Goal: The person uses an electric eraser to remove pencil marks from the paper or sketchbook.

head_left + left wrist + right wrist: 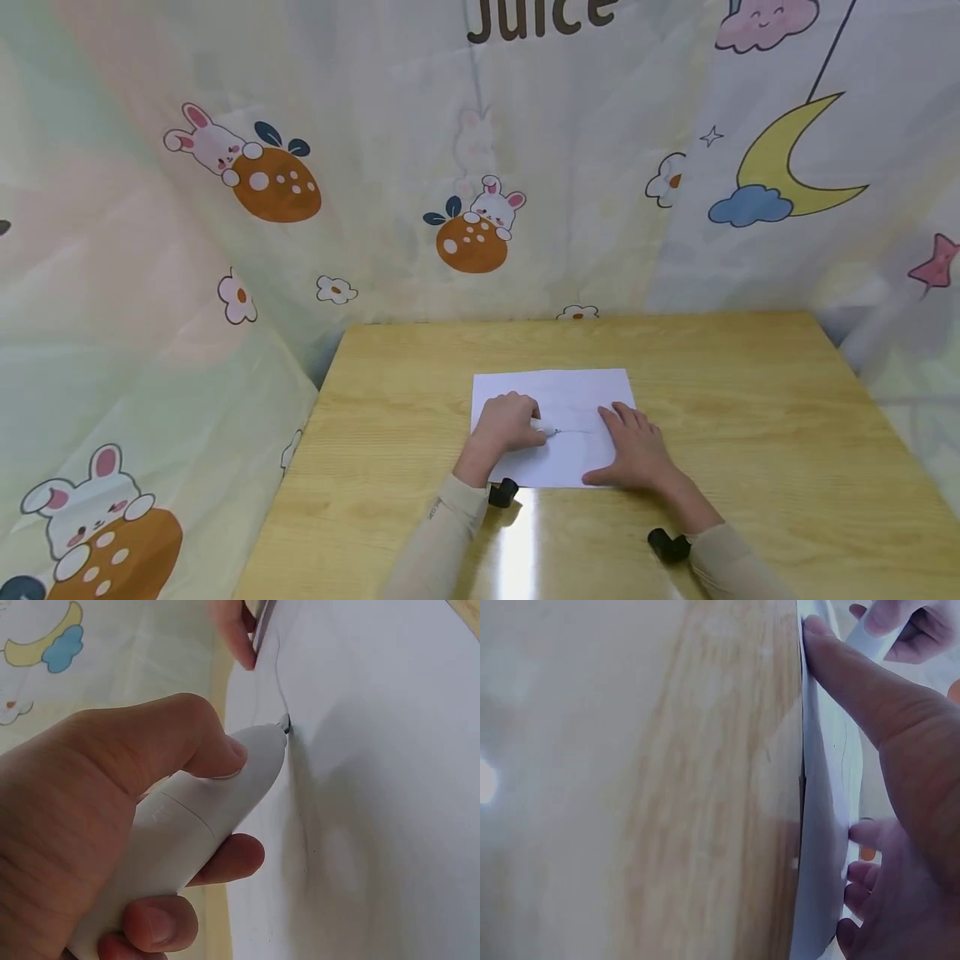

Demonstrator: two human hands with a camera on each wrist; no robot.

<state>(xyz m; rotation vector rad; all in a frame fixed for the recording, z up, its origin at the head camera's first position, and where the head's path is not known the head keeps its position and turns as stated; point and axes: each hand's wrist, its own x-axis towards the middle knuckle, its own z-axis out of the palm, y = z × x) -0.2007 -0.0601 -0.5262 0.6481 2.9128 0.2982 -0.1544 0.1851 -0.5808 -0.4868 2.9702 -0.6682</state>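
Note:
A white sheet of paper (pixel 551 387) lies on the wooden table. My left hand (pixel 512 423) grips a white utility knife (pixel 187 825), with the thumb on its upper side and the fingers curled beneath. Its small metal blade (pixel 285 724) meets the paper, where a thin slit-like line (pixel 278 667) runs from the tip toward the other hand. On the sheet's right part rests my right hand (pixel 636 450), its fingers spread. In the right wrist view its thumb (pixel 855 675) lies at the paper's near edge, and the fingertips touch the sheet farther over.
The wooden table (pixel 750 417) extends around the sheet on all sides. Black wrist-worn cameras (pixel 503 493) hang by both sleeves, close over the tabletop. Behind the table hangs a printed curtain (pixel 390 167) with rabbits and a moon.

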